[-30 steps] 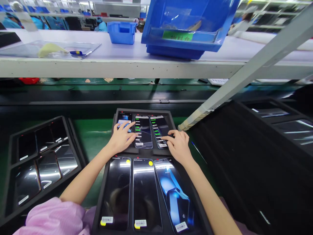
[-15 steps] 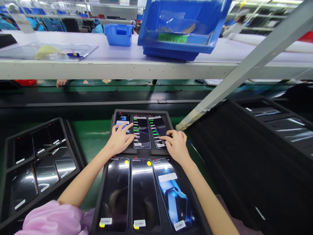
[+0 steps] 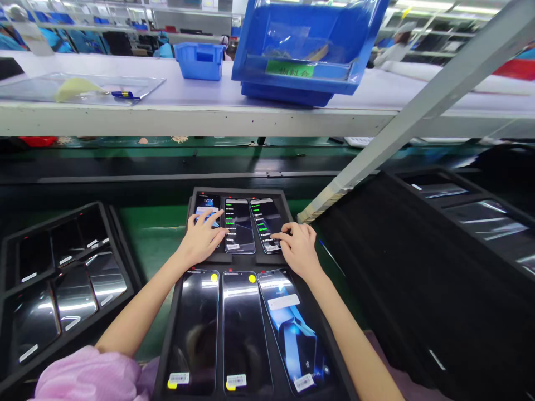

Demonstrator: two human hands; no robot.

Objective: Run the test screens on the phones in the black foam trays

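A black foam tray [image 3: 246, 263] holds two rows of phones. My left hand [image 3: 202, 236], fingers spread, lies over the back-left phone [image 3: 208, 201], its thumb and a fingertip at the left edge of the back-middle phone [image 3: 240, 225]. That middle phone and the back-right phone [image 3: 264, 214] show lists of white and green text. My right hand [image 3: 300, 245] touches the lower part of the back-right phone with an extended fingertip, holding nothing. In front lie two dark phones [image 3: 194, 328] [image 3: 244, 328] with yellow dots, and a tilted phone [image 3: 296, 334] with a blue lit screen.
Another tray of dark phones [image 3: 106, 209] stands at the left, and more phones [image 3: 480, 217] lie at the right. A slanted metal post [image 3: 376, 147] rises beside my right hand. A white shelf [image 3: 167, 121] with blue bins [image 3: 309, 55] [image 3: 199, 61] crosses ahead.
The whole view has shifted slightly, with most things a little further left. Both hands keep nearly the same places over the back row of phones.
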